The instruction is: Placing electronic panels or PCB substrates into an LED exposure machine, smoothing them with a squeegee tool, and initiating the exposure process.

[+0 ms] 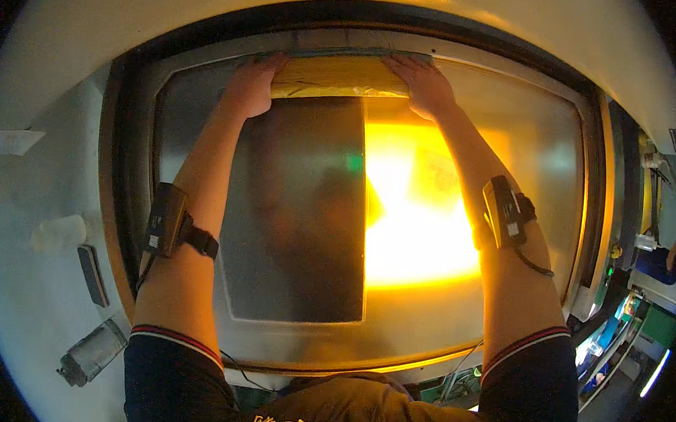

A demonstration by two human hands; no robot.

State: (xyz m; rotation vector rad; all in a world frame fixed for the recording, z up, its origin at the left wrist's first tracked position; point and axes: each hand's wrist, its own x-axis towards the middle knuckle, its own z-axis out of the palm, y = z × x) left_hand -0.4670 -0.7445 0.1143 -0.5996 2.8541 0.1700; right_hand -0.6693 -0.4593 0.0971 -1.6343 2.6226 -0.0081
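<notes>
A long yellow block (339, 78), its surface like shiny wrapped tape, lies across the far part of a grey metal panel. A blue-grey strip runs along its far edge. My left hand (254, 86) grips the block's left end, with fingertips over the top near the far edge. At the right end, my right hand (425, 85) holds it the same way, fingers reaching inward. Both arms are stretched out over the panel. What lies under the block is hidden.
The panel has a dark window (298, 216) beside a brightly glowing orange one (424, 209), inside a dark frame (123, 196). A grey cylinder (93, 352) and a dark handle-like bar (93, 275) sit at left. Cables and equipment (619, 340) crowd the right. Black boxes are strapped to both forearms.
</notes>
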